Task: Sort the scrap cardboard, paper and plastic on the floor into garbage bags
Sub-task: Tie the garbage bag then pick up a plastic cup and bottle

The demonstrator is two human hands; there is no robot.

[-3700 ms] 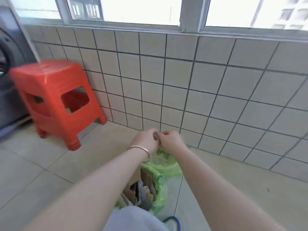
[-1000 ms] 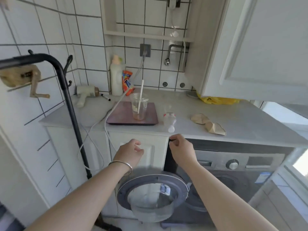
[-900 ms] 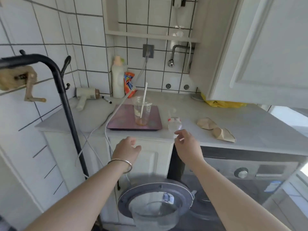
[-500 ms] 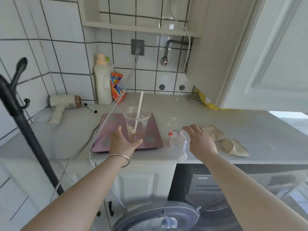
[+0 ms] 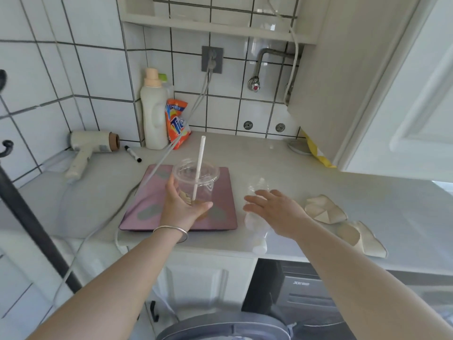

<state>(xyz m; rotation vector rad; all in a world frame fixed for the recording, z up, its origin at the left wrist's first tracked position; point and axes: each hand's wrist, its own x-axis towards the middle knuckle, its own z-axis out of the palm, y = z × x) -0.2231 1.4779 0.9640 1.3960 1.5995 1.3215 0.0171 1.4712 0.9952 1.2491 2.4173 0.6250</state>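
In the middle of the frame the left hand (image 5: 182, 208) has its fingers (image 5: 170, 186) curled around the side of one clear plastic cup (image 5: 195, 184), with the thumb near the bottom. The cup stands on a pink flat scale (image 5: 152, 204) on the tabletop (image 5: 318, 187), and one white straw (image 5: 199, 165) sticks up out of it. A little brown drink looks to be left at the bottom. Just to the right, the right hand (image 5: 277, 212) is spread flat with loose, straight fingers over one small clear plastic bottle (image 5: 256, 231) that lies on its side near the front edge of the tabletop. I cannot tell if the hand touches the bottle yet; it is not wrapped around it. No garbage bag and no floor show here, so I cannot tell how much is sorted already. My guess is that the cup and the bottle are plastic scraps to be picked up now, and they must next be carried to a bag. At the right lie two folded beige things (image 5: 326, 209), maybe paper, which may need sorting too. At the back stand one white jug (image 5: 154, 114) and one orange soap packet (image 5: 177, 123), and one hair dryer (image 5: 90, 148) and one black pen (image 5: 132, 153) lie at the left.
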